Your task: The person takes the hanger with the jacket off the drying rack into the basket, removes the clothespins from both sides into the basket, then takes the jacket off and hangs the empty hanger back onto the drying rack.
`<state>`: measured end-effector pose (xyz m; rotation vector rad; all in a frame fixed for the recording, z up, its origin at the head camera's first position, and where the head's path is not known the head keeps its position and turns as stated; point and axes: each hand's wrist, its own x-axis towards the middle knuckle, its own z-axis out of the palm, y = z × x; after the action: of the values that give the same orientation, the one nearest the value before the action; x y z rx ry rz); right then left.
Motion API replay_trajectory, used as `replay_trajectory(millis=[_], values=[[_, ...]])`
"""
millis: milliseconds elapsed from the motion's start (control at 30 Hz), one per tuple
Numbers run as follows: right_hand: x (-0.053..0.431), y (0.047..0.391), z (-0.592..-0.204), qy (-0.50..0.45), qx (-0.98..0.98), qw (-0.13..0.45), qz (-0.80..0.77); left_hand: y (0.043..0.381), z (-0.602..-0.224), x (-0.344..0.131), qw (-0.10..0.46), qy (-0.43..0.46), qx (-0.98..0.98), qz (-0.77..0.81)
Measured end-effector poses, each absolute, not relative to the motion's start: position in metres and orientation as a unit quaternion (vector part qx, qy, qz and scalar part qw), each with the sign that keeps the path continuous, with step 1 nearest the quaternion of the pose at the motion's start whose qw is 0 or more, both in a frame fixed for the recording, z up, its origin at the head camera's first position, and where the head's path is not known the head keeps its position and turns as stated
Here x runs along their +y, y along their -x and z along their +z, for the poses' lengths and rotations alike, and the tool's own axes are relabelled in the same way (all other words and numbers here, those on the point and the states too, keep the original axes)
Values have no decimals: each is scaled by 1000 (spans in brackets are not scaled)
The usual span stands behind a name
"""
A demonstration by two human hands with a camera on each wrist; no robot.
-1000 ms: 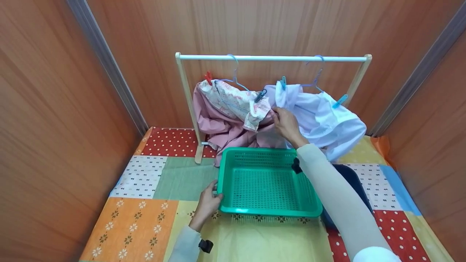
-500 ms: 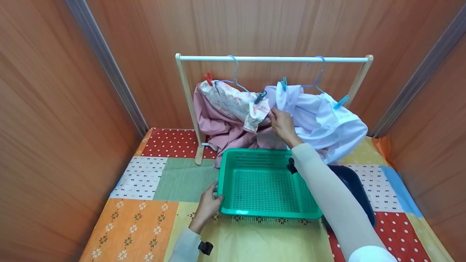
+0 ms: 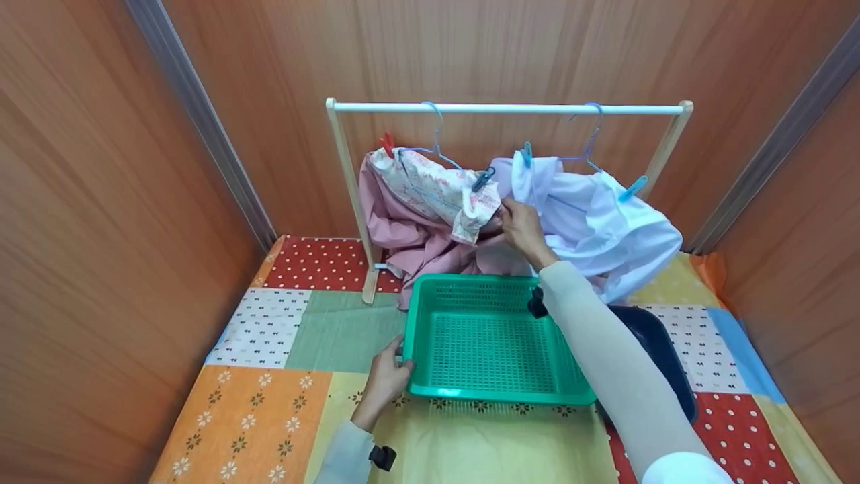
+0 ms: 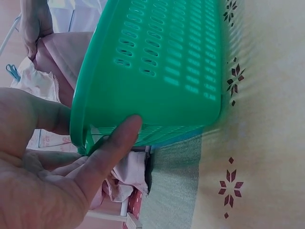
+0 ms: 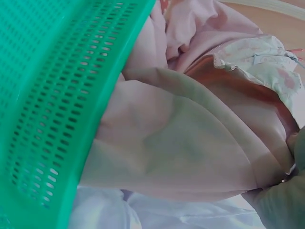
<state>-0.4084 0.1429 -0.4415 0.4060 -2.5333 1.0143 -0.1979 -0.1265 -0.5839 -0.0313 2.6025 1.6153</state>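
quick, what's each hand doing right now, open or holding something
Left hand: closed, gripping the green basket at its edge.
Right hand: closed, pinching the pink cloth.

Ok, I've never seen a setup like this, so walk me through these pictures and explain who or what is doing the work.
There is no machine here: these are a person's two bare hands. The wide picture comes from a camera worn on the head, looking forward and down; the two close ones come from cameras on the left and right wrists. On the patchwork cloth are a green basket, a dark tray partly hidden by the right sleeve, and a small rack. A pink garment and a white garment hang on that rack. The left hand grips the basket's left side; the right hand pinches the pink garment's edge.
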Motion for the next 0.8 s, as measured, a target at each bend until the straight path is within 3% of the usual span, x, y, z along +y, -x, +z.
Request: replay_trajectory(millis=[800], values=[[138,402,-439,-114,-823,300,468,200,-587,-126,40,6,846,532]])
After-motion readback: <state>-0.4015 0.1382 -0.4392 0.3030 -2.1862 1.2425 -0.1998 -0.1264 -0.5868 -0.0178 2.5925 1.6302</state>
